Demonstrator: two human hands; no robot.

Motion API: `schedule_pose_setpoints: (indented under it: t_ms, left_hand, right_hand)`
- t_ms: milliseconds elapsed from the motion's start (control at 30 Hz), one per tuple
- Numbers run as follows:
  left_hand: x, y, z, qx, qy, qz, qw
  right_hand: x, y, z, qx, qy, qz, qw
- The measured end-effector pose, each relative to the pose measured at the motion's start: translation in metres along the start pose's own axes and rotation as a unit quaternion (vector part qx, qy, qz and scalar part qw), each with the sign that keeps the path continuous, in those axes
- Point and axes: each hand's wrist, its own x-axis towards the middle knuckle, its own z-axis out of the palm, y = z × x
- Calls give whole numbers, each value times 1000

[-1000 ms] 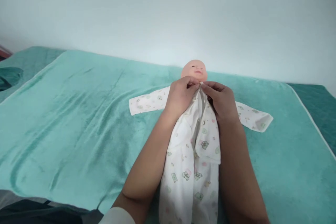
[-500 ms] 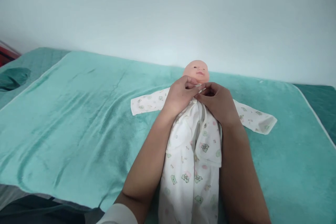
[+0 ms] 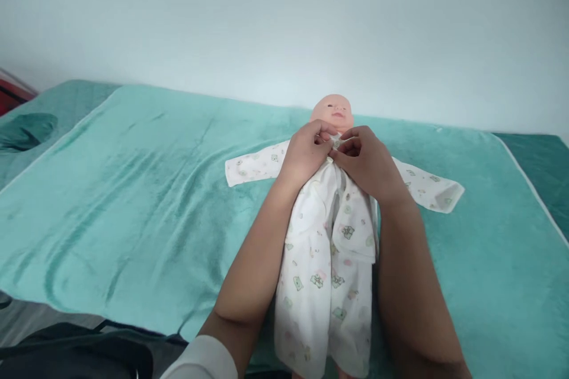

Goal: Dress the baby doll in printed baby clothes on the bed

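Observation:
A baby doll (image 3: 332, 110) lies on its back on a teal blanket (image 3: 133, 201), head toward the wall. It wears a white printed romper (image 3: 326, 260) whose front hangs open down the middle, sleeves spread to both sides. My left hand (image 3: 306, 151) and my right hand (image 3: 364, 163) meet at the romper's neckline just below the doll's chin. Both hands pinch the two collar edges together, fingers curled on the fabric. What sits between the fingertips is too small to make out.
The blanket covers a bed against a pale wall (image 3: 284, 18). A darker green cover (image 3: 533, 166) shows at the right edge and a crumpled green cloth (image 3: 26, 130) at the far left. A dark bag (image 3: 75, 352) lies at the lower left.
Both hands stay at the neckline, fingers shifting slightly on the collar. The view has tilted a little, so the doll's lower romper hem now shows.

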Motion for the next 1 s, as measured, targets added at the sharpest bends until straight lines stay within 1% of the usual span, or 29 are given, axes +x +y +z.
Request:
schedule_pose_setpoints:
  t_ms: [100,167,267,400,467,567,633,700,800,833,900,1000]
  left_hand:
    - [-1,-2,1,14,11,12,1000]
    - [-4,-4,2,34,14,33,999]
    - [-13,-8,3,75,19,85,993]
    - [-31,-16,7,142,43,158,976]
    - [-39,-19,8,154,56,180,970]
    - [-49,-21,7,126,87,176,972]
    - [-54,-21,5,105,101,169,975]
    - [-59,-20,2,92,100,163,977]
    - [-63,-16,0,89,89,148,981]
    - [-63,-15,0,90,86,143,982]
    - [-63,-14,0,89,81,138,983]
    - [-61,-14,0,77,73,133,985]
  right_hand:
    - [-5,2,-1,18,-10,-15,1000]
    - [-9,4,2,18,-6,-34,999]
    - [-15,8,10,19,15,-83,996]
    - [-24,18,18,35,55,-151,986]
    - [-32,21,19,18,71,-173,982]
    - [-45,25,19,1,74,-163,984]
    - [-52,27,18,10,62,-145,987]
    - [-55,29,17,25,47,-138,989]
    - [-55,32,17,60,38,-146,987]
    - [-54,32,18,69,45,-149,985]
    - [-54,31,20,60,87,-154,982]
    - [-55,24,24,-15,166,-147,975]
